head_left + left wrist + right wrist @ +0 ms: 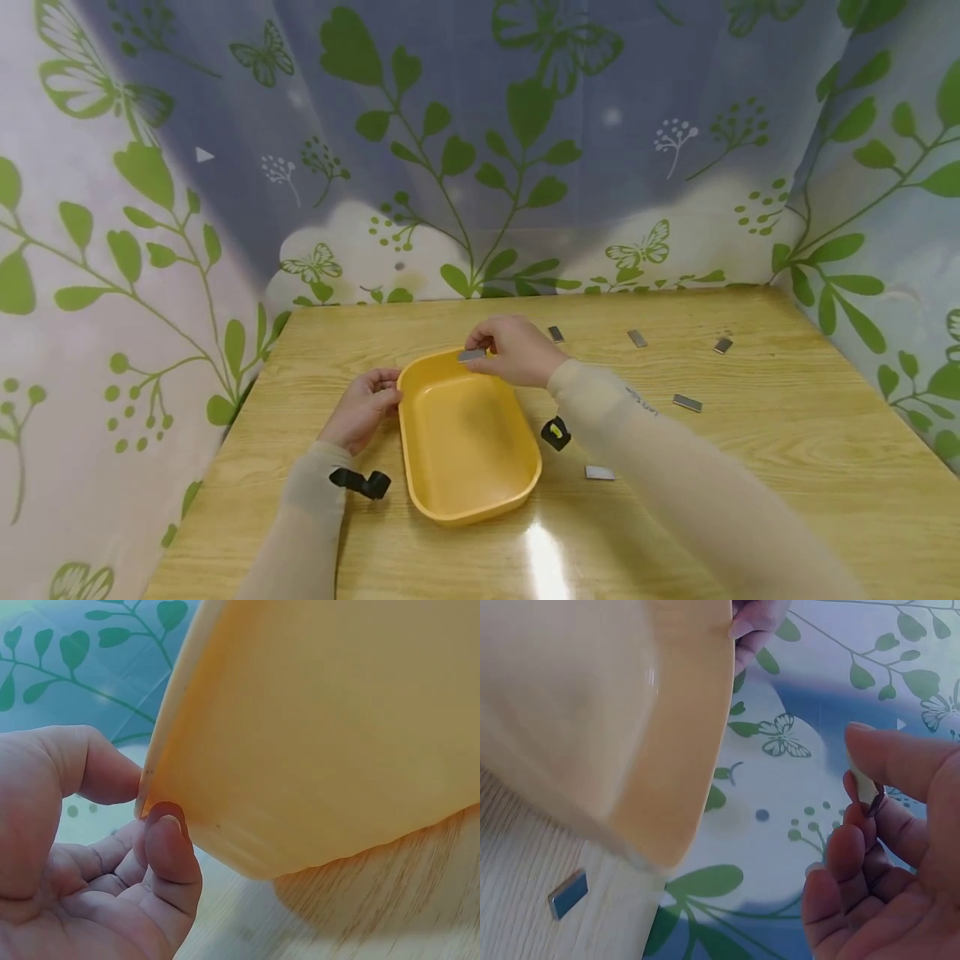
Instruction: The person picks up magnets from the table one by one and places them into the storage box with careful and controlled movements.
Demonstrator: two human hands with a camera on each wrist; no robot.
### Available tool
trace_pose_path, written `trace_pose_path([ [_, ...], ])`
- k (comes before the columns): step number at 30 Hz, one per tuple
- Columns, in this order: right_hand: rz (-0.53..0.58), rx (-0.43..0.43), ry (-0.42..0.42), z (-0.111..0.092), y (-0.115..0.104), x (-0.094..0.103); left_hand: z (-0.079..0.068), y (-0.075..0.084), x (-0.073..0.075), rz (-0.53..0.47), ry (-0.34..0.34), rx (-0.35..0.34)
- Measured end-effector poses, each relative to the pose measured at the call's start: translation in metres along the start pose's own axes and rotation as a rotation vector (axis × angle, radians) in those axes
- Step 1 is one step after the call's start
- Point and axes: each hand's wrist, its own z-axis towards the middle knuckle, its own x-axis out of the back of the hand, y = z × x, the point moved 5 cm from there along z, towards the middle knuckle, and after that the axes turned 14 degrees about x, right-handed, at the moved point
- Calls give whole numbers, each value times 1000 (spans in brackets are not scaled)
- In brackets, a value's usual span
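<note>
Metal piece held over the yellow tray

Right hand (513,350) pinches a metal piece (472,355) above the tray (465,442) at its 12 o'clock rim; left hand (365,407) grips the 10 o'clock rim, seemingly steadying it.

tray (465,450): orange-yellow plastic, smooth, soft satin sheen; a faint highlight shows on its outer wall in the right wrist view. table (750,500): pale wood grain, lacquered or laminated, glossy enough to throw a bright glare patch near the front edge. plates (687,403): small flat grey pieces, metallic look, dull sheen; the one pinched in the right hand (513,350) looks the same, thin with a dark edge. backdrop (480,125): printed cloth, matt, slight creases. sleeves (675,467): thin beige knit fabric, matt. straps (362,482): black, matt.
</note>
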Motion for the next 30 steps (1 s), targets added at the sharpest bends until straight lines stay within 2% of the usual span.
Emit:
trace_pose_path([
  [9,29,-8,-30,32,-12,-29,0,-3,4,-2,26,16],
  [12,44,-17,-48,38,-11,-41,0,-3,2,6,12,9],
  [16,60,-41,-71,43,-8,-59,0,-3,0,13,-6,2],
  [23,52,-104,-102,48,4,-94,-1,-2,3,5,1,-4],
  [30,-43,-128,-85,44,25,-112,0,0,-2,10,-21,-6],
])
